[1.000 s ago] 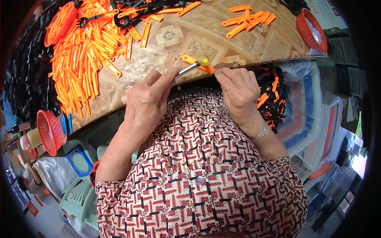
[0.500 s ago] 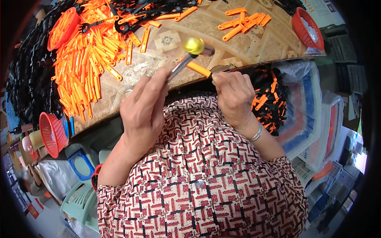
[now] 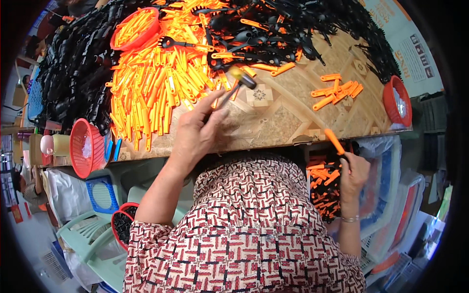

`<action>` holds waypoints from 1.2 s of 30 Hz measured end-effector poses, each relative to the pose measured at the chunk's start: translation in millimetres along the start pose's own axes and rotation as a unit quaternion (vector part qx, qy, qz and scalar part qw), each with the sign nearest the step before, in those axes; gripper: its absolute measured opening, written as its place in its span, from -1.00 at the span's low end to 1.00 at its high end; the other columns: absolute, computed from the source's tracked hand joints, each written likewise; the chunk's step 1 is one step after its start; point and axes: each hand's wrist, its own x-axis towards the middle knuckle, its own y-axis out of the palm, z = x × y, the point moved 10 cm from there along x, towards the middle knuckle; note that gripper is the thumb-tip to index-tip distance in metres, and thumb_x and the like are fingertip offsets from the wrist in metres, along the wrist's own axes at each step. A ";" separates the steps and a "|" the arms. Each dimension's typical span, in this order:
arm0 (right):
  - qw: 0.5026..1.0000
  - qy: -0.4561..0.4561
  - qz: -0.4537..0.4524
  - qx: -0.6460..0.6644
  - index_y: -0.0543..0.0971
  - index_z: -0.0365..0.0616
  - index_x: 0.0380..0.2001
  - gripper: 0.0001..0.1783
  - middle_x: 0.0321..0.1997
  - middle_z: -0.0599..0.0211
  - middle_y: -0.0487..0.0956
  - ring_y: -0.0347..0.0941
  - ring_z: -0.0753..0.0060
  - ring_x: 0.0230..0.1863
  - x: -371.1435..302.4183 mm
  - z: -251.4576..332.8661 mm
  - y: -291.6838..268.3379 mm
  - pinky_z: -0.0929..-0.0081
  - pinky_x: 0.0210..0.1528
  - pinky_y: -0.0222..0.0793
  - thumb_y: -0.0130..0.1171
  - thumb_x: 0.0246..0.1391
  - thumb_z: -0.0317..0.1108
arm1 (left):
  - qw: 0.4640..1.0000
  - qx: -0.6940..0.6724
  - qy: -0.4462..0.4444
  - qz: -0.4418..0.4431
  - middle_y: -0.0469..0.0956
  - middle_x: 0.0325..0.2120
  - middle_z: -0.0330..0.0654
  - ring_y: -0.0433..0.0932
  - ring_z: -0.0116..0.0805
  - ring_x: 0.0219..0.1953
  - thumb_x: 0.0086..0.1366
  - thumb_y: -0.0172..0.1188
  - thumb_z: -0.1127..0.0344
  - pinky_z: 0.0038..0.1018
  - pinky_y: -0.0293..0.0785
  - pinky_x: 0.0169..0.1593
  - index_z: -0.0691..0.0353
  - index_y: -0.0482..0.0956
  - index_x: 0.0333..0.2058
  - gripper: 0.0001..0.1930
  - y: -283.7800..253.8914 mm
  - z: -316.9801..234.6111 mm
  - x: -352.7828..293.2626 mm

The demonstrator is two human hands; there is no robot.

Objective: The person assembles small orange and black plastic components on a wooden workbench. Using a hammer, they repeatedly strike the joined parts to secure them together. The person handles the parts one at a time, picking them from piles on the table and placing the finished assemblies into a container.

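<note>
My left hand [image 3: 198, 132] is closed round the handle of a small mallet [image 3: 244, 78] with a yellow and black head, raised over the table's near part. My right hand [image 3: 354, 173] grips the black part of a kitchen utensil whose orange handle [image 3: 334, 141] points up and left; its far end is hidden. That hand is past the table edge, above a heap of black utensils with orange handles [image 3: 323, 188]. On the table, a big pile of loose orange handles [image 3: 151, 97] lies beyond my left hand. A smaller group of orange handles [image 3: 337, 92] lies to the right.
Black utensil parts [image 3: 73, 73] are heaped at the left, and black utensils [image 3: 278, 41] at the back. Red baskets stand at the left [image 3: 78, 151], back [image 3: 128, 48] and right [image 3: 391, 102] of the table. A pale green chair [image 3: 85, 229] is at lower left.
My right hand has moved right with the utensil, away from the mallet and over the heap. The mallet has parted from the utensil's handle. The view has shifted, showing more of the table's back.
</note>
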 end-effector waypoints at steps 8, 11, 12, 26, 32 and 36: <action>0.985 -0.174 0.013 0.008 0.61 -0.19 -0.10 -0.63 -0.06 0.17 0.59 0.49 0.05 0.01 124.7 58.4 10.5 0.14 0.10 0.34 0.37 -0.04 -0.42 | 0.974 -0.187 -0.126 -0.020 0.40 -0.53 -0.50 0.27 -0.72 -0.57 0.44 0.20 0.30 -0.71 0.17 -0.51 0.22 0.56 0.16 -0.65 -15.2 46.4 6.0; 0.948 -0.314 0.018 0.052 0.56 -0.14 0.03 -0.51 0.09 0.22 0.55 0.44 0.13 0.17 188.9 136.7 71.6 0.19 0.23 0.29 0.36 0.01 -0.25 | 0.964 -0.243 -0.110 0.018 0.44 -0.53 -0.45 0.32 -0.69 -0.57 0.44 0.18 0.30 -0.70 0.21 -0.50 0.28 0.57 0.12 -0.67 -7.8 37.7 0.3; 0.939 -0.337 0.004 0.060 0.55 -0.12 0.06 -0.48 0.12 0.24 0.54 0.42 0.15 0.21 207.0 160.1 90.2 0.20 0.26 0.26 0.36 0.03 -0.22 | 0.963 -0.249 -0.103 0.019 0.44 -0.52 -0.44 0.33 -0.69 -0.56 0.45 0.18 0.31 -0.71 0.22 -0.49 0.29 0.57 0.11 -0.67 -9.8 33.8 -1.1; 0.892 -0.430 0.043 0.130 0.61 0.05 0.03 -0.45 -0.29 0.44 0.59 0.50 0.38 -0.15 243.5 192.2 147.6 0.36 0.00 0.26 0.44 -0.08 -0.09 | 0.960 -0.225 -0.160 -0.044 0.44 -0.56 -0.44 0.34 -0.71 -0.58 0.45 0.17 0.28 -0.71 0.23 -0.52 0.26 0.55 0.12 -0.67 -28.6 62.8 -13.5; 0.933 -0.333 -0.085 0.109 0.58 -0.06 -0.01 -0.41 -0.33 0.36 0.53 0.50 0.30 -0.33 258.9 164.3 120.8 0.40 -0.27 0.32 0.42 -0.07 0.01 | 0.970 -0.187 -0.152 0.000 0.44 -0.54 -0.42 0.34 -0.68 -0.57 0.45 0.18 0.24 -0.69 0.21 -0.50 0.30 0.55 0.12 -0.63 -10.0 50.9 -3.4; 0.942 -0.319 -0.048 0.097 0.56 -0.10 0.04 -0.41 -0.30 0.26 0.50 0.48 0.18 -0.31 259.4 169.5 120.9 0.34 -0.26 0.35 0.39 -0.01 -0.02 | 0.969 -0.198 -0.146 -0.034 0.43 -0.55 -0.45 0.34 -0.68 -0.56 0.43 0.21 0.26 -0.69 0.22 -0.49 0.29 0.59 0.06 -0.69 -16.1 51.3 -5.4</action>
